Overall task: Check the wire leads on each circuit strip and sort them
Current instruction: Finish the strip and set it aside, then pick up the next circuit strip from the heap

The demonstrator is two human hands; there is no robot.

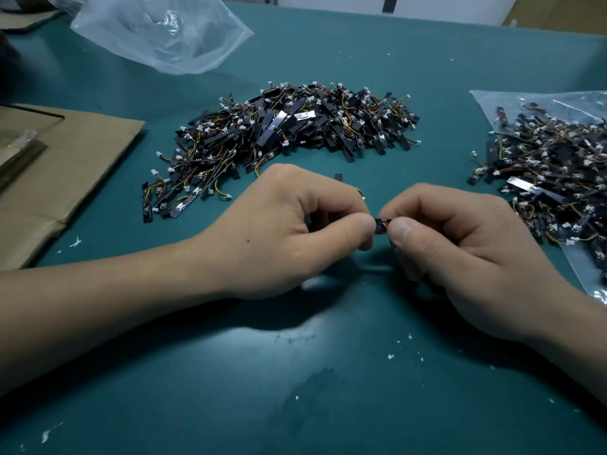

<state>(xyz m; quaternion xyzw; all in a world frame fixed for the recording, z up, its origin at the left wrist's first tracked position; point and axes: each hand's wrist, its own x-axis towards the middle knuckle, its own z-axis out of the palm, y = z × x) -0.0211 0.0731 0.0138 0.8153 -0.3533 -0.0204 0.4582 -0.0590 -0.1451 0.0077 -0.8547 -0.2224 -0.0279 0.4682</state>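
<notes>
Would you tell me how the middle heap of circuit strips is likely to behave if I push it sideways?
The heap would probably move as a loose clump, since its wire leads look tangled among the strips. The strips look thin, so likely light; loose ones at the edge may slide off across the mat.

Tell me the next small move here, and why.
Probably tilt the circuit strip to expose its covered ends for checking. The left hand and right hand both pinch it above the green table, which hides most of it. Where it sorts cannot be told yet.
</notes>
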